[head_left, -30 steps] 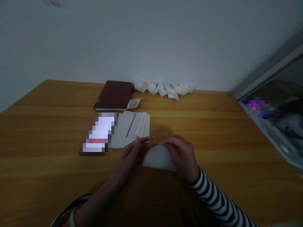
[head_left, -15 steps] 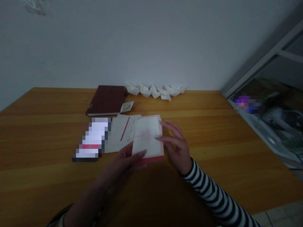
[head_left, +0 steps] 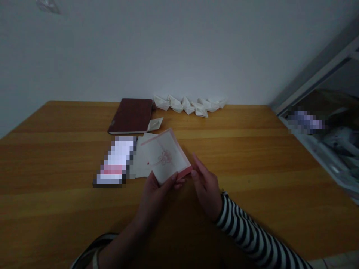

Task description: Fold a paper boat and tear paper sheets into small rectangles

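Checking entry one, the left hand [head_left: 155, 198]: what does it hold?

A pink-edged paper square [head_left: 165, 157], white-faced with a pink flower drawing. Thumb and fingers clench its near corner, and the sheet sits tilted, corner-on to the person, slightly left of centre on the wooden table [head_left: 56, 149].

Entry two, the right hand [head_left: 206, 190], below a black-and-white striped sleeve [head_left: 246, 231]?

Its fingertips reach the square's right corner. Whether they grip it or only touch it, I cannot tell.

Nearby stock?

A stack of white sheets [head_left: 141, 171] lies under the square's left side, with a blurred white-and-pink packet [head_left: 116, 160] just beside it, toward the table's left.

Far edge?

A dark red hardcover notebook [head_left: 131, 116] lies near the far edge, a small white paper boat [head_left: 155, 124] at its right corner. Further right, a row of white paper boats [head_left: 189, 105] runs along that edge, against the wall.
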Demonstrator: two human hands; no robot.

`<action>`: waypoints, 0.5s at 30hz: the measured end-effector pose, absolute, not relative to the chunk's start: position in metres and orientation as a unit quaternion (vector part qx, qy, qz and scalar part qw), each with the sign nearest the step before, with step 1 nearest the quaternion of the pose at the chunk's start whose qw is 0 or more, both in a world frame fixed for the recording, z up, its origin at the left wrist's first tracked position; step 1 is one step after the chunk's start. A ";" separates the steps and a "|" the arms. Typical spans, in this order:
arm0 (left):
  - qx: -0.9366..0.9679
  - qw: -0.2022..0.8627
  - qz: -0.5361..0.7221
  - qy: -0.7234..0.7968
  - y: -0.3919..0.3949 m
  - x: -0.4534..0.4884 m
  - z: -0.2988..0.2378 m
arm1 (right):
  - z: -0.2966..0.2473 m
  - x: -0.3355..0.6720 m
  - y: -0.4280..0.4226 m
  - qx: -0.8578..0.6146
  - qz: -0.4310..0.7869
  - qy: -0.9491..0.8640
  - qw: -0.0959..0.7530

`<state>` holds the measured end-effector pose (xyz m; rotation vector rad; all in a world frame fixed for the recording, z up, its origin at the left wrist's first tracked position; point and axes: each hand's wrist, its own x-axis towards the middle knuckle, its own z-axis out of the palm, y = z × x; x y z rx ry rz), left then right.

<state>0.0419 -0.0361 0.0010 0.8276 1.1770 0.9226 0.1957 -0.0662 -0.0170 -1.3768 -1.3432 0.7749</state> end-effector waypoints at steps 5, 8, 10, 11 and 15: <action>0.337 0.679 0.418 0.501 -0.037 0.044 0.002 | -0.020 0.198 -0.067 -0.562 0.348 -0.503 0.556; 0.319 0.698 0.416 0.488 -0.037 0.045 0.004 | -0.021 0.196 -0.067 -0.570 0.363 -0.467 0.570; 0.312 0.710 0.418 0.473 -0.037 0.045 0.005 | -0.019 0.197 -0.065 -0.571 0.370 -0.442 0.584; 0.310 0.716 0.417 0.466 -0.037 0.045 0.006 | -0.018 0.197 -0.064 -0.569 0.373 -0.432 0.592; 0.311 0.729 0.407 0.454 -0.036 0.043 0.005 | -0.013 0.200 -0.061 -0.561 0.372 -0.408 0.616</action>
